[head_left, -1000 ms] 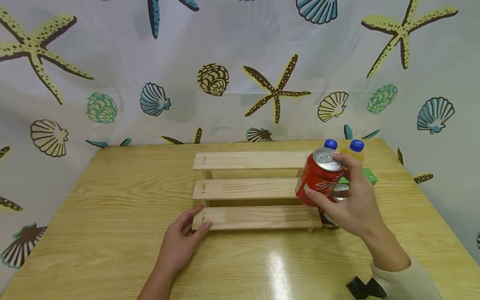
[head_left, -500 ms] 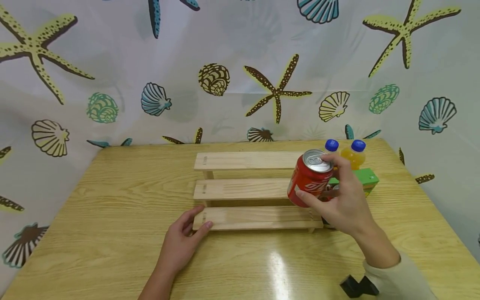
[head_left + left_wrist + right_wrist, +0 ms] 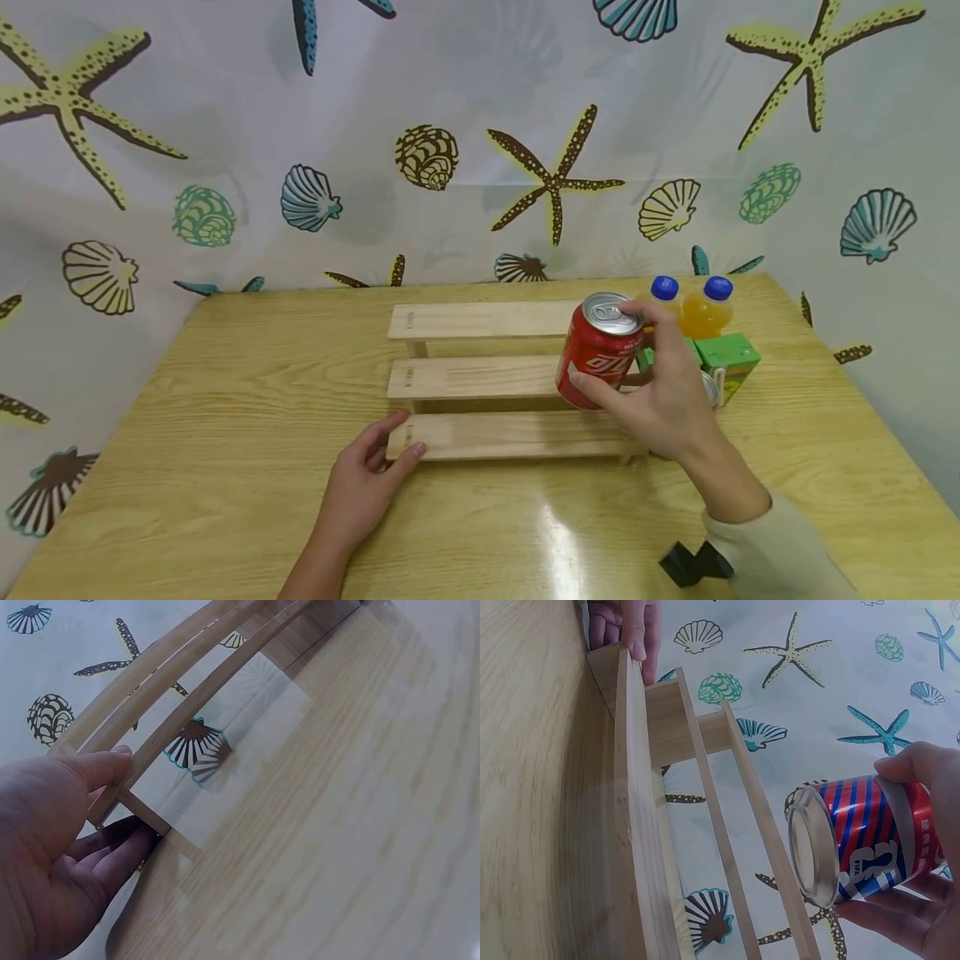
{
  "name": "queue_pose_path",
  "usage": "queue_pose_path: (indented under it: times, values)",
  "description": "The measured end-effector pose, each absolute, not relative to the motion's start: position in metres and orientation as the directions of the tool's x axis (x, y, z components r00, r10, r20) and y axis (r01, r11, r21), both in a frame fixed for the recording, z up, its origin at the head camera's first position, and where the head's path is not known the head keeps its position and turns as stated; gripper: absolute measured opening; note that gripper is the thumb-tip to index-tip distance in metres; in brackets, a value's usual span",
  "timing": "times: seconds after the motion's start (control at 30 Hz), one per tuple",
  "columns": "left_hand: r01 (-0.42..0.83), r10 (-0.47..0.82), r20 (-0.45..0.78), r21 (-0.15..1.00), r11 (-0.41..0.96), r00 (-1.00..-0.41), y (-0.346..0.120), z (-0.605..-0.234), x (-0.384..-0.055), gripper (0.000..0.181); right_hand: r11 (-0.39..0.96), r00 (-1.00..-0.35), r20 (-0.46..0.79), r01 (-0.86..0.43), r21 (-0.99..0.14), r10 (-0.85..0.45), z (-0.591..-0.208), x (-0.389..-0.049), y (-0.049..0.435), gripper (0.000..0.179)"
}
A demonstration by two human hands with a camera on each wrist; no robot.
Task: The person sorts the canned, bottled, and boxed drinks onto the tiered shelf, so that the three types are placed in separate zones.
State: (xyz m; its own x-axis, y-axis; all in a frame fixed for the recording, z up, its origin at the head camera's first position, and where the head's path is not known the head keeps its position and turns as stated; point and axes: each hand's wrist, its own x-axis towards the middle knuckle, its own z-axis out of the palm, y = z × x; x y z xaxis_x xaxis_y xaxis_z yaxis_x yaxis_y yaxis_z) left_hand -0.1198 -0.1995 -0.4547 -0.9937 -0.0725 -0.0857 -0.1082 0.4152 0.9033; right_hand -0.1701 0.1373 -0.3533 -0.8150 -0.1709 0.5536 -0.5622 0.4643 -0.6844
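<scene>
My right hand holds a red soda can with thumb and fingers around its side. The can hovers above the right part of a three-step wooden rack, its silver top tipped a little toward me. In the right wrist view the can's bare metal bottom and red and blue stripes show. At the rack's lower left end, my left hand grips the front board. Its thumb lies on top of the board, and the other fingers reach beneath its end.
Beyond the rack's right end stand two orange drink bottles with blue caps. Green drink cartons are in front of them, and another can is mostly hidden behind my right hand. A shell-patterned cloth hangs behind the table.
My right hand has carried the can leftward, from beside the rack's right end to over its steps, uncovering bottles and cartons. The left hand stays on the rack.
</scene>
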Motion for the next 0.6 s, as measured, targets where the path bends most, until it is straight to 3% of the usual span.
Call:
queue_pose_path:
  times: [0.6]
  values:
    - [-0.121,-0.066,-0.103,0.901,0.416,-0.993,-0.198,-0.451,-0.120,0.061,0.503,-0.833,0.524,-0.535,-0.679,-0.180,-0.355,-0.176,0.114,0.081]
